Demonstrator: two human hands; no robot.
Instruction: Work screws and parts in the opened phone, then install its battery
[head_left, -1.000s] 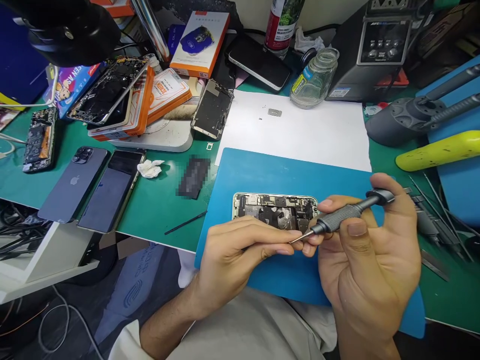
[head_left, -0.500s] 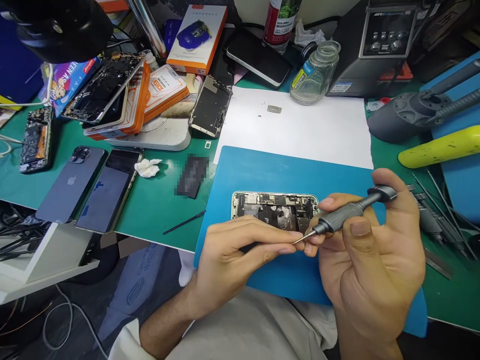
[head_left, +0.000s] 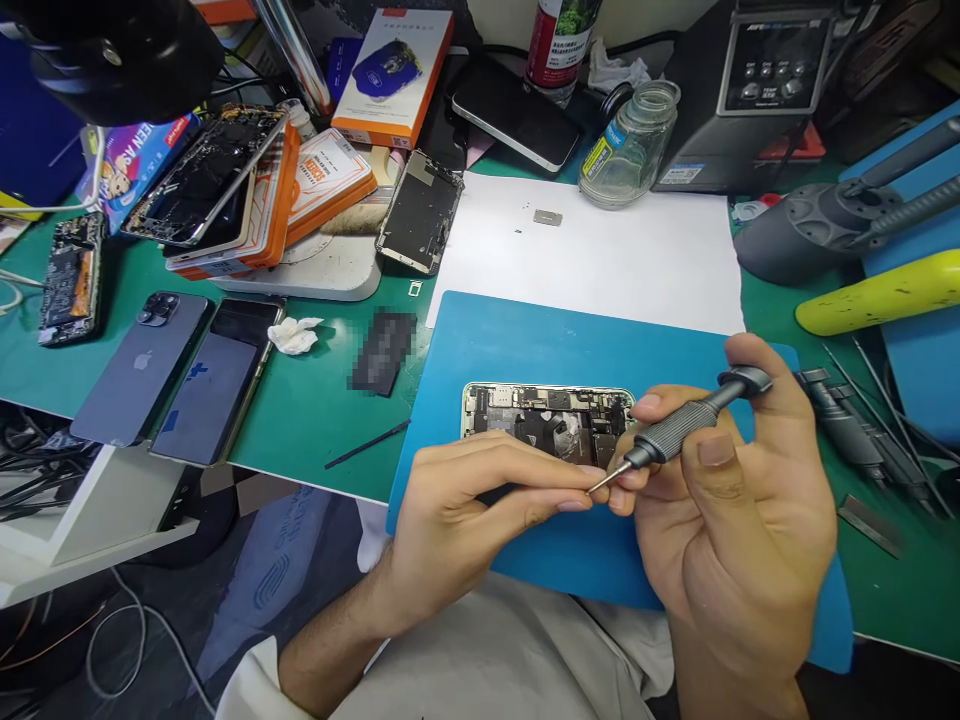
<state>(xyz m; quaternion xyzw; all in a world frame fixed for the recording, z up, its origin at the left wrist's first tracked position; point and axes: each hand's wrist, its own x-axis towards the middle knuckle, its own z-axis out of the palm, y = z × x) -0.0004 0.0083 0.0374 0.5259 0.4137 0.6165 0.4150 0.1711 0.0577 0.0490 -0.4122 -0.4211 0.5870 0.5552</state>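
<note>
My right hand [head_left: 739, 520] grips a dark precision screwdriver [head_left: 675, 432] by its ribbed handle, with the index finger at the cap end. The thin shaft slants down to the left. At its tip, the thumb and forefinger of my left hand [head_left: 480, 510] are pinched together. Whatever lies between those fingertips is too small to make out. Behind both hands an opened phone [head_left: 551, 400] rests on a blue mat [head_left: 510, 340], its inner parts bare and its lower edge hidden by my fingers.
White paper [head_left: 637, 270] behind the mat bears a small metal plate [head_left: 547, 217] and tiny specks. On the left are two phones [head_left: 142, 370], a blurred dark rectangle [head_left: 382, 352] and a thin black stick [head_left: 367, 444]. A glass jar [head_left: 630, 150] stands behind; tweezers [head_left: 892, 410] lie right.
My right hand has shifted slightly left with the screwdriver, its cap end lower and further left. My left hand stays nearly still, fingers pinched at the tip.
</note>
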